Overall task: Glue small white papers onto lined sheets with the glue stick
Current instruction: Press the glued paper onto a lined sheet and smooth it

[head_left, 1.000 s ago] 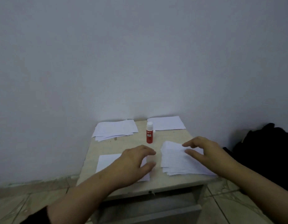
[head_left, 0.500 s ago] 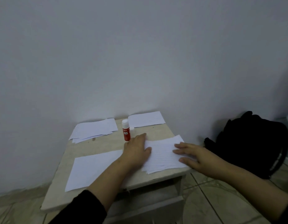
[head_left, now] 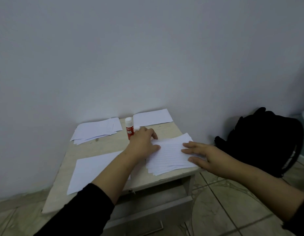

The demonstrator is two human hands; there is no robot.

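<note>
A stack of lined sheets (head_left: 170,155) lies on the right side of the small table (head_left: 103,147). My left hand (head_left: 142,143) rests on the stack's left edge, fingers loosely bent, thumb on the paper. My right hand (head_left: 199,154) lies flat on the stack's right side with fingers straight. A red glue stick (head_left: 129,128) with a white cap stands upright just behind my left hand. A pile of small white papers (head_left: 96,130) sits at the back left, and a single white sheet (head_left: 93,169) lies at the front left, partly under my left forearm.
Another white sheet (head_left: 152,117) lies at the back right against the grey wall. A black backpack (head_left: 265,142) stands on the tiled floor right of the table. A drawer front (head_left: 147,213) juts out below the tabletop.
My hands came down onto the lined stack, left hand shifting from the blank sheet to the stack's left edge. The view swung to the right, revealing the backpack.
</note>
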